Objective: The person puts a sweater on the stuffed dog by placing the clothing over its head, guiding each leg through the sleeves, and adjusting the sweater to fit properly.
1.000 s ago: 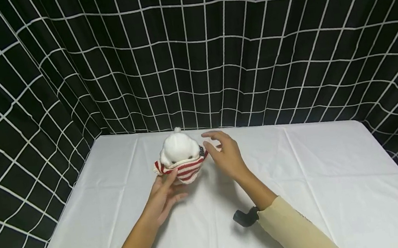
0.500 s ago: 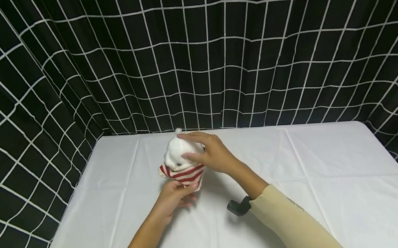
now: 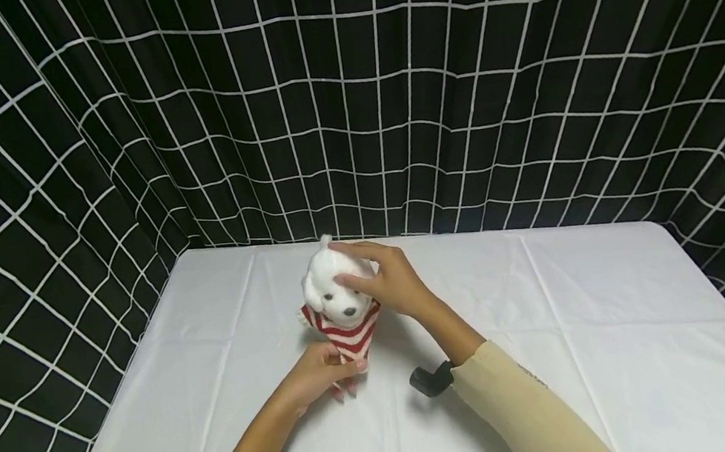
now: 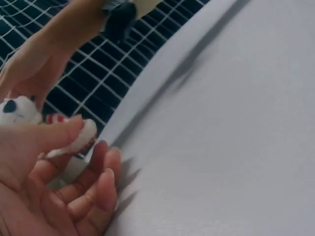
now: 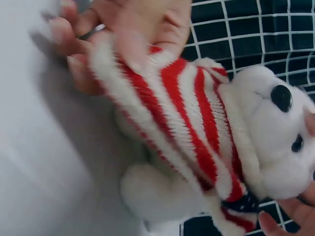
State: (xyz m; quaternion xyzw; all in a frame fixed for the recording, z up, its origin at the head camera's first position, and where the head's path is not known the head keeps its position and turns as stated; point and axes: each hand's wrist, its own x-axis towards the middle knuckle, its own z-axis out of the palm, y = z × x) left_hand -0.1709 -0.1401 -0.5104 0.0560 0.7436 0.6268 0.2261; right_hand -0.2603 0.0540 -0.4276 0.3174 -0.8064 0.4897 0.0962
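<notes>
A white plush toy (image 3: 337, 288) in a red-and-white striped sweater (image 3: 348, 332) stands upright on the white table (image 3: 581, 320), face toward me. My right hand (image 3: 355, 270) grips its head from the right, fingers over the top and thumb on the face. My left hand (image 3: 341, 368) pinches the sweater's lower hem below the toy. In the right wrist view the plush toy (image 5: 275, 132) and its sweater (image 5: 187, 118) fill the frame, with the left hand (image 5: 123, 29) on the hem. In the left wrist view my left hand's thumb (image 4: 64, 132) presses the sweater hem (image 4: 83, 135).
Black curtains with a white grid (image 3: 389, 104) close off the back and the left side of the table. Black wrist camera mounts (image 3: 430, 380) sit on both forearms. The white cloth stretches bare to the right and toward me.
My right hand moved in from the right and gripped the toy's head. The toy rose upright, its face turned toward me. My left hand took hold of the sweater's hem.
</notes>
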